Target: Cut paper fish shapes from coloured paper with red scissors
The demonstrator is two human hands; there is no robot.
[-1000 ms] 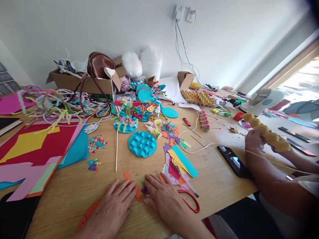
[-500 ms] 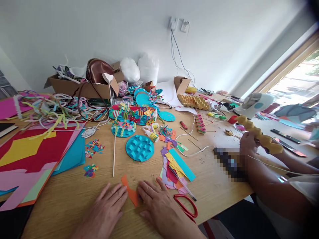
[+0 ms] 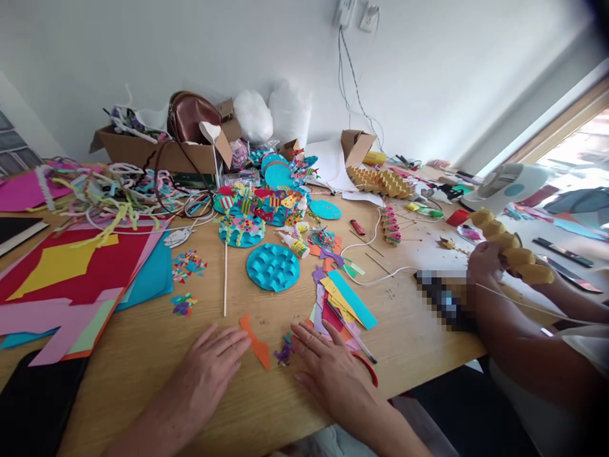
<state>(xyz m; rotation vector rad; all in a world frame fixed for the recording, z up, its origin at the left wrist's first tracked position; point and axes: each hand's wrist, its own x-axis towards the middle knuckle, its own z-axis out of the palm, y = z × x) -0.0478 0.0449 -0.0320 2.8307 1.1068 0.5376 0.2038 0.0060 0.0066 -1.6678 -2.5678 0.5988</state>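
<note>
My left hand (image 3: 212, 363) lies flat near the front of the wooden table, its fingertips next to an orange paper scrap (image 3: 255, 343). My right hand (image 3: 326, 368) is also spread flat, its fingers beside a small heap of purple and teal paper bits (image 3: 285, 350). Neither hand grips anything. Beyond them sits a blue disc with curled paper scales (image 3: 273, 267). A white stick (image 3: 225, 279) lies to its left. Red scissors (image 3: 366, 368) are partly hidden behind my right hand, close to a pen (image 3: 351, 331) and several paper strips (image 3: 352, 299).
Coloured paper sheets (image 3: 137, 266) cover the left side, below tangled pipe cleaners (image 3: 128, 190). Glue bottles (image 3: 295, 244) and decorated blue discs stand mid-table. A cardboard box (image 3: 157, 155) is at the back. On the right, another person's hand (image 3: 485, 261) holds a yellow egg-carton strip (image 3: 514, 247).
My right hand has shifted right, uncovering the purple and teal bits and covering more of the scissors. My left hand stays flat by the orange scrap. The view has turned slightly.
</note>
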